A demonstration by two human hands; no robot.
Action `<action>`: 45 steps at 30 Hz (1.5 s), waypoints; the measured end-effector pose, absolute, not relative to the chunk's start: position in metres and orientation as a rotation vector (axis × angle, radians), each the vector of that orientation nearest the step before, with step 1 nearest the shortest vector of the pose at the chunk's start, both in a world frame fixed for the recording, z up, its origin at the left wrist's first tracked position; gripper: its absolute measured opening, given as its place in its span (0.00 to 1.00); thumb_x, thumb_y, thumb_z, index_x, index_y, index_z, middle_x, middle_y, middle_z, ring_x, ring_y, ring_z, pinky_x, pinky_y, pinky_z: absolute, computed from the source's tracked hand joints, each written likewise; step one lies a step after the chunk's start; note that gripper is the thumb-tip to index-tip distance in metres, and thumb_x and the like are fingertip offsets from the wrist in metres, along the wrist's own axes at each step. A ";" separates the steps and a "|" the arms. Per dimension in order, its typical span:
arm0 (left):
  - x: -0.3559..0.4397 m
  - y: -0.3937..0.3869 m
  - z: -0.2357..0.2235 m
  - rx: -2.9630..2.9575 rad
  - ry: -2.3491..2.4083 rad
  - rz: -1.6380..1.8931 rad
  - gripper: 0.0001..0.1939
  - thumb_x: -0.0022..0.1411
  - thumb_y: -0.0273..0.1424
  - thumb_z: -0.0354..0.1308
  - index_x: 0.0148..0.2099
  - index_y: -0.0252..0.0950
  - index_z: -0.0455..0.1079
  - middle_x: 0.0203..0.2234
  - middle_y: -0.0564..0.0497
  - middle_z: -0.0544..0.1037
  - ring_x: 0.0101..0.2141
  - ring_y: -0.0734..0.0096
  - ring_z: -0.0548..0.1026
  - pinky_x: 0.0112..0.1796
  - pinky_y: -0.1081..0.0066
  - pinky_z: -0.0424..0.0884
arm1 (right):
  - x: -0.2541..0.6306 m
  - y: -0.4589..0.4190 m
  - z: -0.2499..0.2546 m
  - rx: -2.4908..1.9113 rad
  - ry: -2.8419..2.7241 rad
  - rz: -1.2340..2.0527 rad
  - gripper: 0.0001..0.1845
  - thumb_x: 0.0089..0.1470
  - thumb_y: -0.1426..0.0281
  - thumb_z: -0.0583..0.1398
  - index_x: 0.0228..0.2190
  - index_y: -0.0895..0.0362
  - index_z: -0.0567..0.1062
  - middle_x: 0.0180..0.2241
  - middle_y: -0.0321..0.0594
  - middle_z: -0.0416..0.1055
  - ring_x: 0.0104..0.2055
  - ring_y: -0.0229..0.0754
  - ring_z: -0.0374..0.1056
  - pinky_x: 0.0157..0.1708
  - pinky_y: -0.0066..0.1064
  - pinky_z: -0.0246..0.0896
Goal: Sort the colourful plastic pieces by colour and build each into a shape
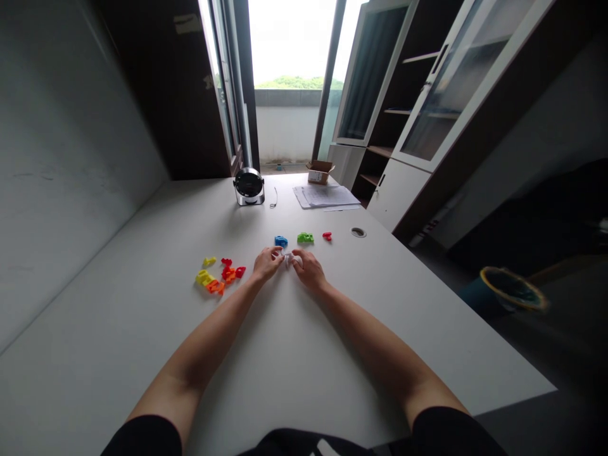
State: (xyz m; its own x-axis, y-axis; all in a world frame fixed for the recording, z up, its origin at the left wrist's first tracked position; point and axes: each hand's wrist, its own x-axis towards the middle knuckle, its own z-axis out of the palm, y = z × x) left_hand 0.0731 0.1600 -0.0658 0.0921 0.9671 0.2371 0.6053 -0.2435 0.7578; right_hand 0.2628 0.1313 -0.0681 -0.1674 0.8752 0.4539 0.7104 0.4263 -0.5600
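One small white piece [291, 259] | partly hidden | left hand [268, 263], right hand [309, 270] pinching it

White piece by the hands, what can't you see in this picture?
White piece: head view, mostly hidden by the left hand and right hand.
Orange and red pieces: head view, too small and overlapping to tell apart.
Papers: head view, any writing too small to read.
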 end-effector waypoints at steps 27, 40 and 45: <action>0.072 0.153 -0.065 1.907 1.562 1.077 0.16 0.64 0.32 0.59 0.53 0.38 0.74 0.41 0.46 0.78 0.36 0.68 0.77 0.42 0.70 0.72 | 0.260 0.134 -0.066 -1.354 -2.130 0.196 0.17 0.61 0.68 0.61 0.52 0.53 0.72 0.51 0.46 0.73 0.54 0.49 0.66 0.56 0.41 0.60; 0.071 0.152 -0.063 1.945 1.581 1.040 0.16 0.61 0.27 0.58 0.51 0.36 0.75 0.41 0.46 0.77 0.36 0.68 0.76 0.42 0.70 0.72 | 0.260 0.134 -0.067 -1.350 -2.100 0.207 0.17 0.61 0.68 0.60 0.52 0.54 0.72 0.50 0.47 0.73 0.54 0.49 0.67 0.55 0.42 0.60; 0.071 0.150 -0.059 1.907 1.585 1.060 0.15 0.61 0.28 0.59 0.51 0.36 0.75 0.41 0.46 0.77 0.36 0.68 0.76 0.42 0.70 0.72 | 0.262 0.134 -0.068 -1.390 -1.971 0.251 0.13 0.62 0.69 0.59 0.48 0.53 0.75 0.47 0.44 0.74 0.51 0.48 0.69 0.52 0.40 0.63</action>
State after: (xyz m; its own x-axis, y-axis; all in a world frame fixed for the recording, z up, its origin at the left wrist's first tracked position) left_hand 0.0715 0.1496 -0.0591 0.0488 0.9600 0.2756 0.6215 -0.2451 0.7440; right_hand 0.2619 0.1338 -0.0677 -0.1779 0.8853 0.4296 0.7491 0.4049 -0.5243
